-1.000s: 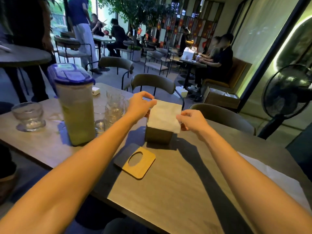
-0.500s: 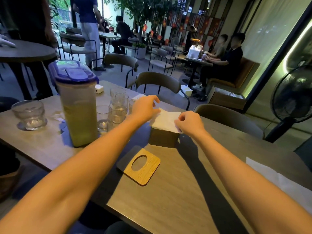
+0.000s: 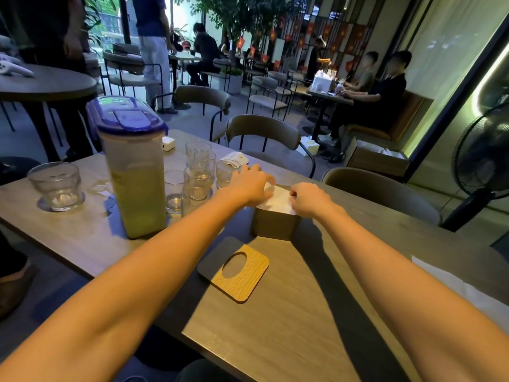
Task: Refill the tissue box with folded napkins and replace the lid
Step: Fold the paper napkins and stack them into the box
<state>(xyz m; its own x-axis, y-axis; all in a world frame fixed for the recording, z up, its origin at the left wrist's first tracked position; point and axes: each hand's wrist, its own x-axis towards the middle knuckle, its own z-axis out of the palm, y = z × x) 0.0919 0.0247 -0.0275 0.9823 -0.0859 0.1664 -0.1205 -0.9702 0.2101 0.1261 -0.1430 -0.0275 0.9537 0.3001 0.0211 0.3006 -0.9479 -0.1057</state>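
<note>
Tissue box (image 3: 274,226), dark & square, sits w/ its top open near the middle of a wood-look café table (image 3: 303,326). A white stack of folded napkins (image 3: 278,201) fills the opening, top sheet about level w/ the rim.

Two bare arms reach in from the near side. The left hand (image 3: 249,186) is on the stack's far-left edge, fingers bent & a bit spread, tips curled down onto the paper. The right hand (image 3: 308,199) is at the stack's right edge, knuckles up, fingers curled tight against the napkins. Can't tell if it pinches a sheet or only pushes.

The lid (image 3: 239,274), light wood w/ an oval slot, lies flat on the table just in front of the box, not touching it.

Left of the box stands a cluster of clear glasses (image 3: 198,172). Beside them is a tall plastic pitcher (image 3: 132,172) w/ a blue top & pale green drink. Further left is a squat glass cup (image 3: 56,186). White paper (image 3: 468,290) lies at the table's right edge.

In the bg: chairs (image 3: 264,133), seated people, and a standing fan (image 3: 482,161) at far right.
</note>
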